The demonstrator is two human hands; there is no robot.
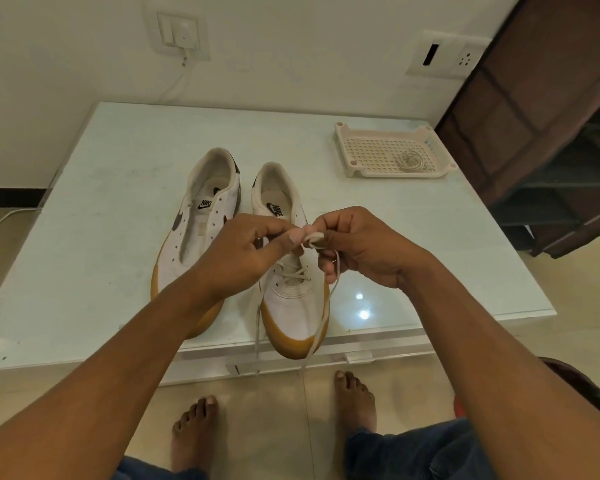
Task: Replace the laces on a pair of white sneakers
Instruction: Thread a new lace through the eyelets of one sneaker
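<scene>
A glossy white tabletop (118, 202) fills the middle of the frame, set against a pale wall (66, 64) that carries a switch plate (182, 34) at upper left, with a white cable (174, 84) dropping from it, and a socket plate (447, 55) at upper right. A dark rack (551, 133) stands at the right edge. On the tabletop's upper right corner sits a perforated tray (371, 150) holding a coiled lace (409, 160). Beige floor tiles (267, 410) and two bare feet (194, 431) show at the bottom.

Both forearms reach in from the lower corners and meet at centre frame. The left hand (246, 251) has its grip pinched on a white lace (312, 239), thumb tip pressed forward. The right hand (357, 247), fingers curled, has its grip clamped on the same lace, just beside the left.

Two white shoes with tan soles lie side by side at centre, toes toward the bottom. The unlaced shoe (201, 237), on the left, shows bare eyelets. The other shoe (291, 306), under the hands, has the lace crossed through its lower eyelets; two loose strands hang past the tabletop's near edge.
</scene>
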